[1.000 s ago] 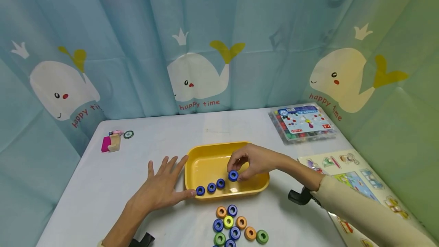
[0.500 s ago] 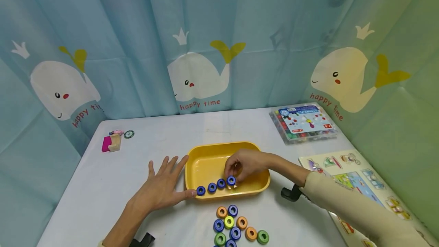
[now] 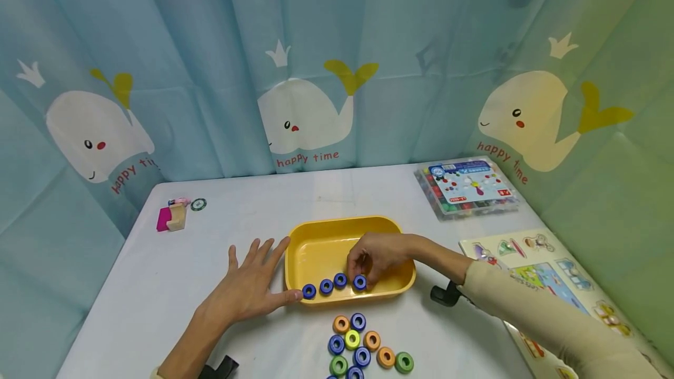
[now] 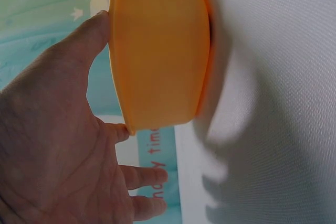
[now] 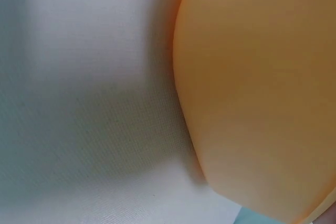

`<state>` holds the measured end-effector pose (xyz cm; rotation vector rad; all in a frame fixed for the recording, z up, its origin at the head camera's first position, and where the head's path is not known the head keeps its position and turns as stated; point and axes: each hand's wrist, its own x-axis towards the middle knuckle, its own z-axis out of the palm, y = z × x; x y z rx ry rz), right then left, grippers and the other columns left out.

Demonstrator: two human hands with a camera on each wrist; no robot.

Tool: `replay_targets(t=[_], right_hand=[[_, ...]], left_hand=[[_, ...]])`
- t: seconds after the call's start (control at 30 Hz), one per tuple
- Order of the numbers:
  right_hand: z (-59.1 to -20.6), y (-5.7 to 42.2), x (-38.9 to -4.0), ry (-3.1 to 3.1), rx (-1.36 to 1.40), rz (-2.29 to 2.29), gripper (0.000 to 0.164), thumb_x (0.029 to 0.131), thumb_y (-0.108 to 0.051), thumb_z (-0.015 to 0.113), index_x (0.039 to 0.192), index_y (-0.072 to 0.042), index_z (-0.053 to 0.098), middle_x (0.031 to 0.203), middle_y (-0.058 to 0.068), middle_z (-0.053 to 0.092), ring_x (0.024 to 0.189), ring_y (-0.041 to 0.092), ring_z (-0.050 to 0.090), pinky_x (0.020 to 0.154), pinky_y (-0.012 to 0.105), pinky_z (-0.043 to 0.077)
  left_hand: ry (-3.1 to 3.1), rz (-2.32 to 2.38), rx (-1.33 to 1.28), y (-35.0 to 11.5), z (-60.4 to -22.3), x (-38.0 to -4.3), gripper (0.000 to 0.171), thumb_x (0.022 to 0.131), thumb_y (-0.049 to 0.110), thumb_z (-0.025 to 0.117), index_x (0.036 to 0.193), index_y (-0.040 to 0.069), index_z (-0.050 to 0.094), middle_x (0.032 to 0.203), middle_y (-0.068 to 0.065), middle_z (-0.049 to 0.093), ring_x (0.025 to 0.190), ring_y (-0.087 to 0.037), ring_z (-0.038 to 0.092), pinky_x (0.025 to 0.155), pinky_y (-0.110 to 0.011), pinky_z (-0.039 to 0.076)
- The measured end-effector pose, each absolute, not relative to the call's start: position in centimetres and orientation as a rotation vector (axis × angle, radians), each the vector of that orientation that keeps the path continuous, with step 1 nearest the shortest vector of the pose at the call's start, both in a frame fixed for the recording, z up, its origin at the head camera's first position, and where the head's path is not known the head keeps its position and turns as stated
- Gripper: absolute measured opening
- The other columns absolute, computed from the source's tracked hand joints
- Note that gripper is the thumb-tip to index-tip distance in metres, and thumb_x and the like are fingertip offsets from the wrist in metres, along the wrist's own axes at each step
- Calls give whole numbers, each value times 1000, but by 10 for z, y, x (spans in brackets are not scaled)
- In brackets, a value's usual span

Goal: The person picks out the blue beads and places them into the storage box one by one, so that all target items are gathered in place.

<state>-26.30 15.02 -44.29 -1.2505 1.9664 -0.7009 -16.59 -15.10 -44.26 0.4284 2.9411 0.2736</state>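
A yellow tray [image 3: 316,233] lies on the white table. My left hand [image 3: 247,288] is spread wide, thumb and forefinger touching the tray's left end; in the left wrist view the same hand [image 4: 63,129] meets the rim of the tray [image 4: 160,51]. Inside the tray my right hand [image 3: 381,256] pinches a blue ring [image 3: 360,282] low by the near wall. To its left sit three more blue rings, one of them a blue ring [image 3: 340,280] close by. The right wrist view is filled mostly by the tray's outer wall [image 5: 257,87].
In front of the tray lie several loose rings, among them an orange ring [image 3: 386,358] and a green ring [image 3: 404,362]. A clear box of colored pieces [image 3: 468,189] and a picture board [image 3: 547,285] are at the right. Small toys [image 3: 172,217] lie far left.
My right hand has lowered the blue ring to the near side of the tray, then shifted it slightly right, leaving a gap from the other rings. My left hand stays where it was.
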Motion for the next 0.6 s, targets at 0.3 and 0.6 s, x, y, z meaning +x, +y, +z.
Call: replay_targets(t=[0.3, 0.6], right_hand=[[-445, 151, -263, 1985, -1292, -650, 31, 72, -12, 80, 98, -24, 69, 91, -12, 64, 84, 9, 59, 76, 23, 51], [-430, 162, -256, 2068, -1279, -779, 27, 80, -13, 74, 105, -18, 67, 99, -6, 65, 90, 11, 60, 81, 26, 50]], left_hand=[[2927, 274, 420, -150, -441, -166, 103, 66, 87, 39, 150, 33, 13, 149, -11, 27, 136, -38, 16, 98, -69, -6], [2917, 271, 408, -150, -443, -167, 103, 66, 87, 39, 150, 33, 13, 149, -11, 28, 136, -38, 17, 97, -69, -6]])
